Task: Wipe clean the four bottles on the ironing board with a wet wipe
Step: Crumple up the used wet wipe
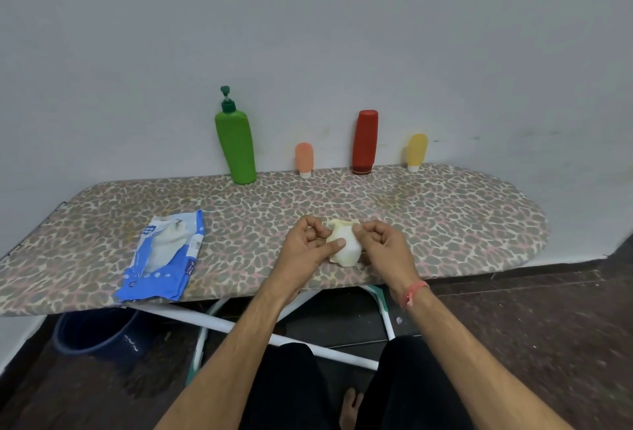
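Observation:
Along the back edge of the leopard-print ironing board (445,214), against the wall, stand a tall green pump bottle (236,149), a small orange tube (304,159), a red bottle (365,142) and a small yellow tube (416,152), all upright. Near the board's front edge a crumpled white wet wipe (346,248) is held between both hands. My left hand (308,251) pinches its left side with the thumb on top. My right hand (380,244) pinches its right side.
A blue wet-wipe pack (161,258) lies open on the left part of the board. Under the board are its white metal legs (239,327) and a dark blue bucket (99,333) on the floor at left. My legs and a bare foot show below.

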